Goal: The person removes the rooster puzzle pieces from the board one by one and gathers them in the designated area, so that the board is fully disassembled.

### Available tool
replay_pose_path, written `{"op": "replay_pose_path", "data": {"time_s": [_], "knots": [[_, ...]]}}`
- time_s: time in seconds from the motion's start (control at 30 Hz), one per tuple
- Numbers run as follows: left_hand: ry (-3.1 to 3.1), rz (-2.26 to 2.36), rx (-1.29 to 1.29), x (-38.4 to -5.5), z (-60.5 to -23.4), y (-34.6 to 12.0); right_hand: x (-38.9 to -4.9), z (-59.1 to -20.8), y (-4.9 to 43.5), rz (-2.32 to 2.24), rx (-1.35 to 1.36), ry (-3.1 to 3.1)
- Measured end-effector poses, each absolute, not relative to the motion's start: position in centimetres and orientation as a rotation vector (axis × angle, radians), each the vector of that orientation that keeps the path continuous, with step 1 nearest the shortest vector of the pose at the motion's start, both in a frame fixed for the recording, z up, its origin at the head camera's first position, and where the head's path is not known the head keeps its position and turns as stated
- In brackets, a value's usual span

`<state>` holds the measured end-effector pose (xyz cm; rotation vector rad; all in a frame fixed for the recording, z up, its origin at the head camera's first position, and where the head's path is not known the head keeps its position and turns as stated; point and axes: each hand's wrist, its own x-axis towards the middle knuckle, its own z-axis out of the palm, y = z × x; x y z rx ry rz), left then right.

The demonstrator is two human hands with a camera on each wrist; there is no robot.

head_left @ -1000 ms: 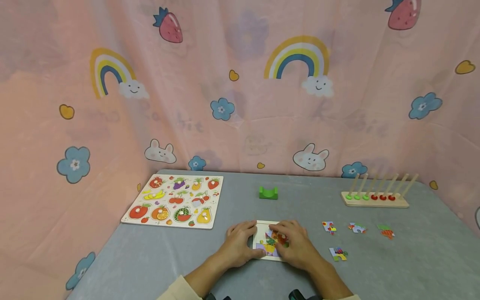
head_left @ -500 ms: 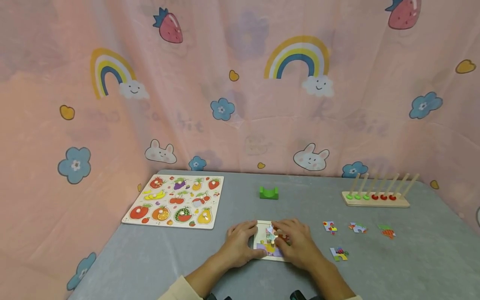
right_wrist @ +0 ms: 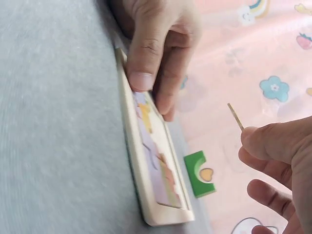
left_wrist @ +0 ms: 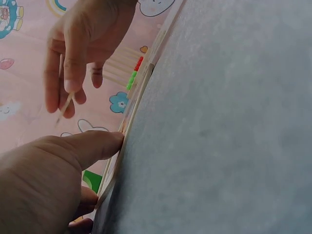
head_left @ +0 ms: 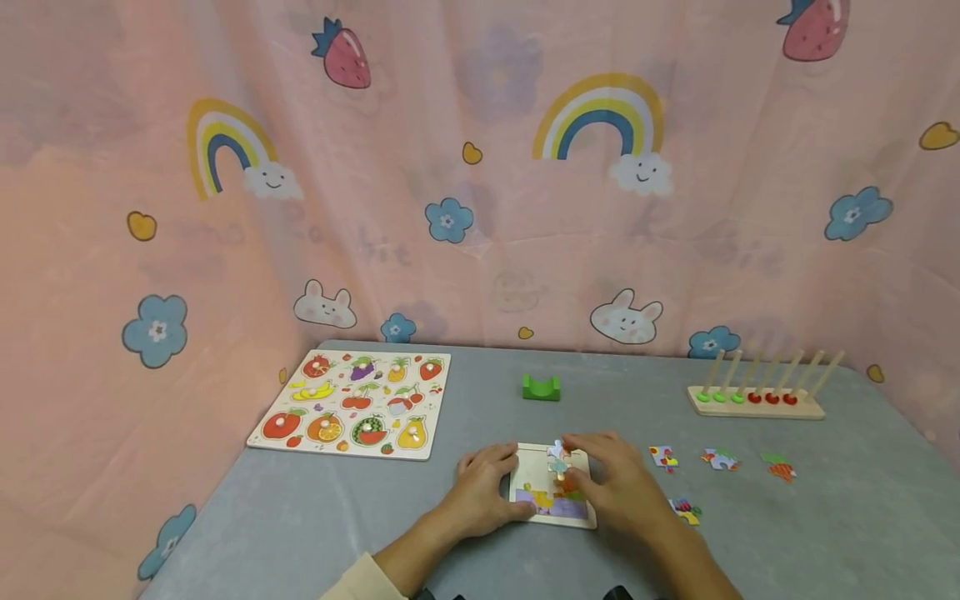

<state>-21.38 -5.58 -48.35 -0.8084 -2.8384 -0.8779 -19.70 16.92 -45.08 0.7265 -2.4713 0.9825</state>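
Observation:
In the head view, my left hand [head_left: 483, 492] grips the left side of a small wooden puzzle tray [head_left: 531, 467], thumb on its front rim. Assembled lilac, yellow and orange jigsaw pieces [head_left: 558, 505] fill the tray's front strip and part of its right side; bare wood shows at the back left. My right hand [head_left: 618, 479] pinches one jigsaw piece [head_left: 558, 460] between thumb and fingers. In the right wrist view that piece [right_wrist: 234, 114] is seen edge-on, raised off the tray, with the other fingers loosely bent.
Several loose jigsaw pieces [head_left: 722, 459] lie on the grey table right of the tray, one partly behind my right hand. A fruit peg board [head_left: 439, 400] lies at the left. Behind the tray stands a green notched block [head_left: 542, 392], and a bead counting rack [head_left: 757, 408] is at the back right.
My right hand has lifted the jigsaw piece up out of the tray and shifted a little right. More of the tray shows now. The left hand keeps its hold on the tray.

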Motion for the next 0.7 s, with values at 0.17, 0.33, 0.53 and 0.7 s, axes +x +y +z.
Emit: {"op": "replay_pose_path", "data": {"time_s": [0.17, 0.33, 0.53, 0.7], "knots": [[-2.833, -0.872, -0.812, -21.4, -48.4, -5.6, -19.2, -44.3, 17.7, 0.970, 0.711, -2.428], [-2.836, -0.869, -0.807, -21.4, -48.4, -5.6, -18.7, -43.4, 18.3, 0.950, 0.762, -2.306], [-2.831, -0.860, -0.799, -21.3, -48.5, -5.5, -17.8, -42.1, 19.4, 0.968, 0.736, -2.316], [-2.844, -0.861, -0.786, -21.3, -48.5, -5.5, -17.4, -41.7, 20.7, 0.993, 0.730, -2.302]]}}
